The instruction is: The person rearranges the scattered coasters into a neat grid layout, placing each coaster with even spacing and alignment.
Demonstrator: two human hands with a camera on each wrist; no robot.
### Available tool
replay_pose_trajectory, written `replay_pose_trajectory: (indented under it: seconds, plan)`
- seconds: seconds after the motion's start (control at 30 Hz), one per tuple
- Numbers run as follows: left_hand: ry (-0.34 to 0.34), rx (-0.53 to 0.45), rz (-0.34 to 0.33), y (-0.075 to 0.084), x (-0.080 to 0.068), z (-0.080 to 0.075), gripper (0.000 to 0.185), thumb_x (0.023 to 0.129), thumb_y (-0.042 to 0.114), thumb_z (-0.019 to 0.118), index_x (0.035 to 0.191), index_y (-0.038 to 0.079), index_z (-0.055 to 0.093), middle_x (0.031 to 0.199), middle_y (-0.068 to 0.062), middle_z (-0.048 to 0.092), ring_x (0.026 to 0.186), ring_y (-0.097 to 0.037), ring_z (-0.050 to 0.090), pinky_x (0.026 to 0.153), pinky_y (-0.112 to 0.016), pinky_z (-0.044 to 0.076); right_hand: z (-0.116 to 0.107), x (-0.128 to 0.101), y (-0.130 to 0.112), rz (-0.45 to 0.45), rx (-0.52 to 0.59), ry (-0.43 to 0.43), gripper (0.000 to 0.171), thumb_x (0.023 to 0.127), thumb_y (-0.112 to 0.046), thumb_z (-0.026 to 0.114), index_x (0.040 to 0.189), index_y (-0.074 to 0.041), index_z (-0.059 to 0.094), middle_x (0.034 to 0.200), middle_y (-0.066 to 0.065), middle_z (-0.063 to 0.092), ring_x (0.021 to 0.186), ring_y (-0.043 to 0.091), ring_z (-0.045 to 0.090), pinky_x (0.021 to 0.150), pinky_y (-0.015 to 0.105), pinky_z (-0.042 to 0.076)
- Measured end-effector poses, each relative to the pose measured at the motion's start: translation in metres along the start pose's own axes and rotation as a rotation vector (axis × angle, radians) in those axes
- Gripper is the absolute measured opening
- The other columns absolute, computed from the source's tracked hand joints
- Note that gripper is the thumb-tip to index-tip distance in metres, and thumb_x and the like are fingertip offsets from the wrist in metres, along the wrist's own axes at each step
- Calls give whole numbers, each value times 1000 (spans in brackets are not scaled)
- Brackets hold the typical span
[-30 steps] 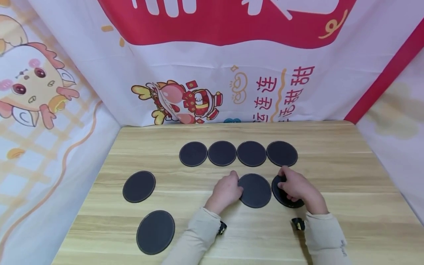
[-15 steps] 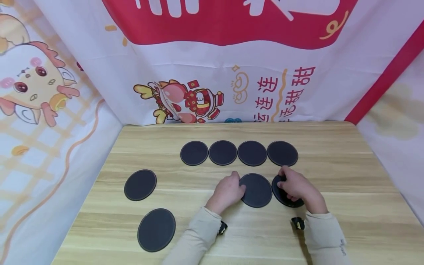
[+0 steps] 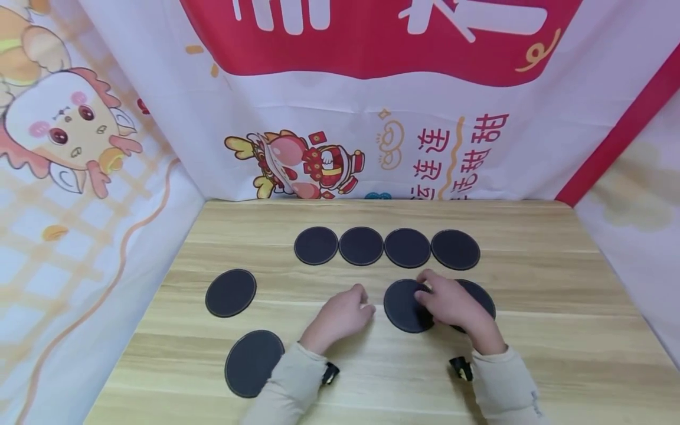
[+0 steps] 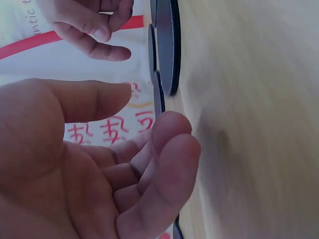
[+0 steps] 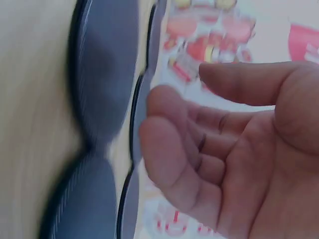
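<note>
Both sides let go! Nothing is held by the right hand's grip [image 3: 451, 302]: thumb and fingers are apart, loosely bent over the right side of a flat, round black disc [image 3: 402, 307] with a pale rim line that looks stitched. A matching black disc [image 3: 480, 298], just to its right, is partly hidden by that hand. Empty too is the left hand's grip [image 3: 342, 311], fingers and thumb apart, just left of the first disc. A second ago, that disc's left edge was being touched from there, and the right-hand disc was covered by the right hand; now both are freed, so this pair appears to be left as laid. Just beyond, a row of four black discs [image 3: 398, 248] is lined up on the wood-grain tabletop [image 3: 558, 307]. Well left, a farther loose disc [image 3: 231, 293] and a nearer loose disc [image 3: 252, 361] are left untouched.
</note>
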State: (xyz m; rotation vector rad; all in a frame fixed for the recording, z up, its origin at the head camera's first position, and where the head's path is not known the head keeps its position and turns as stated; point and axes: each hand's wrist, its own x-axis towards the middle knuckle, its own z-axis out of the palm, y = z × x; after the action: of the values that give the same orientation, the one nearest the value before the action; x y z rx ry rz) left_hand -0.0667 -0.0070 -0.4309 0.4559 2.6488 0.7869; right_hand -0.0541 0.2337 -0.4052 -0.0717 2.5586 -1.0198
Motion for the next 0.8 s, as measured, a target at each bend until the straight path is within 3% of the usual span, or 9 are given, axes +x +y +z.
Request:
replay_pose_trajectory:
  seconds: [0.1, 0.23, 0.37, 0.63, 0.8]
  plan:
    - [-2, -19, -10, -19, -21, -12, 24, 98, 27, 62, 111, 7, 63, 102, -11, 69, 89, -28, 65, 81, -48, 52, 16, -2, -21, -54, -5, -25, 31, 103, -14, 57, 133, -3, 56, 60, 5, 56, 49, 21, 57, 55, 35, 47]
    - [13, -15, -36, -44, -48, -28, 20, 99, 27, 61, 109, 9, 64, 97, -7, 69, 81, -22, 61, 75, -46, 51, 38, -4, -40, -140, -53, -40, 24, 102, -13, 60, 124, -4, 63, 72, 0, 58, 58, 16, 54, 62, 35, 47]
    - [30, 4, -76, -66, -70, -43, 19, 100, 27, 61, 109, 10, 65, 91, -2, 69, 74, -17, 58, 69, -42, 50, 60, -5, -52, -190, -64, -65, 20, 101, -14, 62, 118, -4, 66, 73, 0, 56, 61, 15, 52, 60, 35, 45]
    - [92, 139, -124, -105, -98, -73, 12, 99, 25, 63, 101, 13, 65, 89, 0, 72, 79, -18, 65, 70, -42, 51, 99, -2, -81, -285, -36, -158, 27, 102, -16, 58, 123, -1, 65, 66, -2, 56, 56, 13, 52, 58, 34, 45]
    - [132, 261, -144, -125, -104, -88, 15, 98, 23, 61, 101, 9, 65, 86, -3, 65, 72, -20, 60, 65, -43, 51, 126, 0, -101, -266, 56, -238, 37, 103, -15, 57, 136, 1, 57, 60, -2, 54, 47, 11, 51, 51, 29, 44]
